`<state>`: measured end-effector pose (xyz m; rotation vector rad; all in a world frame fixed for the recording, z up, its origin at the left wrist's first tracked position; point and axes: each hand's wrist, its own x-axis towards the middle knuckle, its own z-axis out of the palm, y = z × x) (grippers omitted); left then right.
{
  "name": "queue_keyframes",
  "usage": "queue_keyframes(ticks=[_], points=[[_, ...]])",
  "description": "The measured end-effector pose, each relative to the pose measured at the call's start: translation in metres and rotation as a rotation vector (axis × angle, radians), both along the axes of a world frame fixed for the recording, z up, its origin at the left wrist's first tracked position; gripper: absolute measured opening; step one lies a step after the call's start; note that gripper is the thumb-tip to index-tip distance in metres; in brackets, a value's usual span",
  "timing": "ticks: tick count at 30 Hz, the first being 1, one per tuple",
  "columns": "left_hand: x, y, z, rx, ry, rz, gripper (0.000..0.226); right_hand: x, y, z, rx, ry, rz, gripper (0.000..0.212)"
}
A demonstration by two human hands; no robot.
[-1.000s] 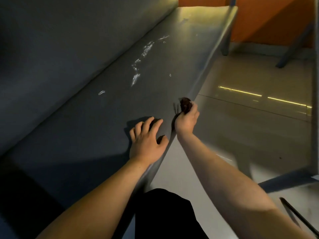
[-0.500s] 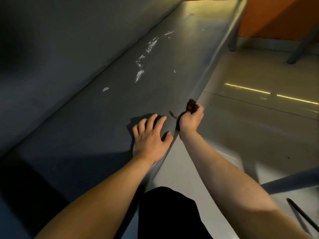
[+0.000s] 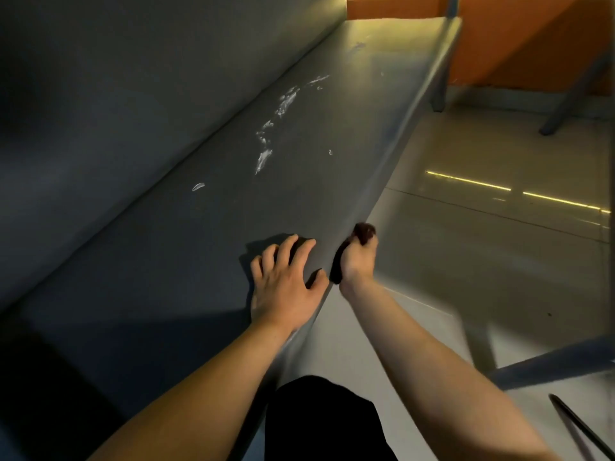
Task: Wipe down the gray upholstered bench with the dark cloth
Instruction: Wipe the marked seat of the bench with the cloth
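Observation:
The gray upholstered bench point(image 3: 186, 267) runs from the near left to the far right, with its backrest on the left. White smears point(image 3: 273, 128) streak the seat farther along. My left hand point(image 3: 286, 281) rests on the seat near the front edge, fingers spread. Just beyond that edge my right hand point(image 3: 357, 264) grips the dark cloth point(image 3: 362, 231), bunched up, with a bit poking out above the fist and a dark fold below along the bench's front face.
Pale tiled floor point(image 3: 499, 261) lies to the right of the bench. Metal legs point(image 3: 565, 101) stand at the far right before an orange wall point(image 3: 532, 38). A blue-gray bar point(image 3: 549, 364) and a thin dark rod point(image 3: 579, 427) cross the near right.
My right hand with the cloth has shifted slightly toward me along the bench's front edge. The left hand stays put on the seat.

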<state>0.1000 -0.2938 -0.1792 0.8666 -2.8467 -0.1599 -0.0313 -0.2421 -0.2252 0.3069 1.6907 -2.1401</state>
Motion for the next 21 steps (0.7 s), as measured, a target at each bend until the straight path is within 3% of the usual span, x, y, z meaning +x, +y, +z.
queue_keyframes(ticks=[4,9,13,15,18,21], points=[[-0.001,-0.002,0.001,0.008,-0.007,-0.009,0.058,-0.045,-0.015,0.013,0.106,0.044,0.026,0.024],[0.0,-0.001,0.0,0.018,0.046,-0.018,0.057,0.018,0.002,0.021,0.09,0.23,0.028,0.037],[0.001,-0.003,0.0,0.044,0.052,-0.021,0.054,0.061,0.018,0.022,0.027,0.253,0.076,0.041],[0.003,-0.003,0.0,0.087,0.075,-0.024,0.052,0.067,0.028,0.024,0.094,0.305,0.13,0.041],[0.007,-0.004,0.006,0.245,0.155,-0.03,0.051,0.069,0.041,0.033,0.227,0.42,0.169,0.043],[0.014,-0.005,0.027,0.639,0.38,-0.013,0.05,0.068,0.034,0.058,0.213,0.465,0.172,0.045]])
